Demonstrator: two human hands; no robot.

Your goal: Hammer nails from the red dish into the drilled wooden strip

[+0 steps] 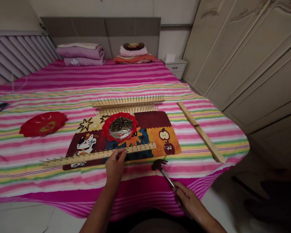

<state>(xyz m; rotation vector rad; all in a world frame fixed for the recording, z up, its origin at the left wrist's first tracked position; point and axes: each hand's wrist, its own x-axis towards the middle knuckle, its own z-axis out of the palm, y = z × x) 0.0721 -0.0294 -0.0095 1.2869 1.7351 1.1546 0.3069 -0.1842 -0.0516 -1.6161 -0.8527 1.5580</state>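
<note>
My right hand [186, 195] grips a claw hammer [168, 177] by its handle; the dark head is over the bed near its front edge. The fingers of my left hand [116, 160] are pinched together at a wooden strip [87, 157], and whatever is between the fingertips is too small to make out. Nails stand in a row along this strip, several leaning at its left end. It lies across a colourful mat [171, 124] printed with a cat and apples. Just beyond my left hand, a red scalloped dish [107, 132] holds a pile of loose nails.
Behind the dish lie two nail-studded strips [128, 102]. Two bare-looking wooden strips [188, 113] lie end to end at the right. A red dish [42, 124] sits at the left on the striped bedspread [87, 179]. Folded bedding [81, 55] and wardrobes [244, 58] stand farther off.
</note>
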